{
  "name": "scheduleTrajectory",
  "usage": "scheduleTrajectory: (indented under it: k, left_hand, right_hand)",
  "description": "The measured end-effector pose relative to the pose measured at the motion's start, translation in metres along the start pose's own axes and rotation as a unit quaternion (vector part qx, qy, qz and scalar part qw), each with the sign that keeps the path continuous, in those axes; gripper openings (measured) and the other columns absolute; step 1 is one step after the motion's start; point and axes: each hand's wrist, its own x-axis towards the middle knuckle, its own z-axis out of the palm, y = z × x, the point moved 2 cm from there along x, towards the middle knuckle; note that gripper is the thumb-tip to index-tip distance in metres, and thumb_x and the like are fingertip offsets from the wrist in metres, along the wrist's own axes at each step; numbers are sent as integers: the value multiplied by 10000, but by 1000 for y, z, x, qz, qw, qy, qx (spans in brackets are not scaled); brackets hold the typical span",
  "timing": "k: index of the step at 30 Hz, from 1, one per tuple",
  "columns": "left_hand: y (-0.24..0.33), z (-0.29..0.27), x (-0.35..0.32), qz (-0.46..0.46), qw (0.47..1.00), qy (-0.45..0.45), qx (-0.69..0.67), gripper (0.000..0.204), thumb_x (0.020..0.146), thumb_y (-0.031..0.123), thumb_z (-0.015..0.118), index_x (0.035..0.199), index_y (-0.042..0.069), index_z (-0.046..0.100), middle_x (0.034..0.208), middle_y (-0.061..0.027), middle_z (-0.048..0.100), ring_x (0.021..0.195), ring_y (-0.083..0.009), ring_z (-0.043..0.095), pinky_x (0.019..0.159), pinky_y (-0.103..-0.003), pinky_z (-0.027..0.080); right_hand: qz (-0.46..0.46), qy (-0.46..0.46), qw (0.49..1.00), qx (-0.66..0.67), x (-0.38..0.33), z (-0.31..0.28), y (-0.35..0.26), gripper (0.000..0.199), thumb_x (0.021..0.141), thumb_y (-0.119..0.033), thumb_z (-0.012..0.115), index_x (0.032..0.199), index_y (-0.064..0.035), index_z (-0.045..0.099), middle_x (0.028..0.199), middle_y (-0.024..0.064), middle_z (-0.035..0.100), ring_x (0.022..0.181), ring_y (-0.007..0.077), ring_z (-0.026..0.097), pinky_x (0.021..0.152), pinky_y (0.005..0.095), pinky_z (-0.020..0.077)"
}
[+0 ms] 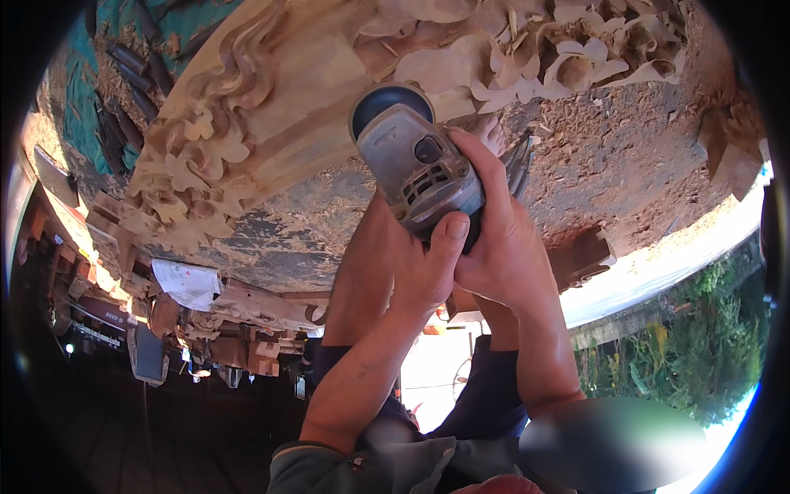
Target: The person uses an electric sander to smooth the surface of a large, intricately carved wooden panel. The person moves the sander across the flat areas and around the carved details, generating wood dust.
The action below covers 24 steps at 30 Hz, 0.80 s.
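Both hands were closed around one grey power tool, the left hand at its rear end with the thumb on top, the right hand along its right side; some fingers were hidden behind the grey power tool. Just ahead of the hands, its round dark disc stood over the near side of a pale carved wood panel, which spread forward and to both sides; whether they touched could not be told. Farther off to the left, slim dark tools lay on a green cloth. The step in hand looked like smoothing the panel's plain band. The next move seemed to call for a firm two-handed hold, clear of the carved flowers and the bare foot beyond the right hand.
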Motion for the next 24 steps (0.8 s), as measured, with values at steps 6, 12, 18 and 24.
scheduleTrajectory:
  k: [6, 12, 18, 24]
  left_hand:
    - [11, 5, 13, 11, 999, -20, 36, 805, 989, 451, 751, 1481, -90, 414, 1344, -173, 632, 1261, -246, 623, 1075, -369, 486]
    - [11, 2, 16, 2, 989, -4, 145, 860, 974, 650, 668, 1350, -117, 576, 1309, -218, 675, 1246, -294, 657, 1054, -392, 502]
    - [1, -8, 12, -19, 998, -38, 41, 872, 962, 481, 778, 1556, -13, 375, 1495, -129, 529, 1369, -221, 549, 1156, -390, 453]
    - [1, 3, 5, -6, 1000, 2, 20, 870, 947, 471, 796, 1523, -33, 383, 1420, -157, 576, 1292, -241, 598, 1095, -386, 488]
  right_hand:
    - [-23, 44, 999, 9, 6, 8, 11, 857, 823, -137, 799, 1579, -148, 393, 1304, 266, 683, 1125, 510, 689, 900, 511, 576]
    - [-14, 61, 998, 23, 6, 5, 10, 857, 817, -122, 805, 1573, -161, 403, 1337, 264, 664, 1185, 501, 661, 947, 493, 560]
    - [-18, 39, 999, 3, 6, 2, 3, 885, 798, -106, 813, 1577, -162, 396, 1331, 269, 664, 1180, 501, 664, 942, 492, 562]
    - [-27, -10, 999, 13, 5, -3, 11, 966, 766, -90, 828, 1602, -144, 347, 1316, 260, 676, 1178, 497, 673, 959, 476, 556]
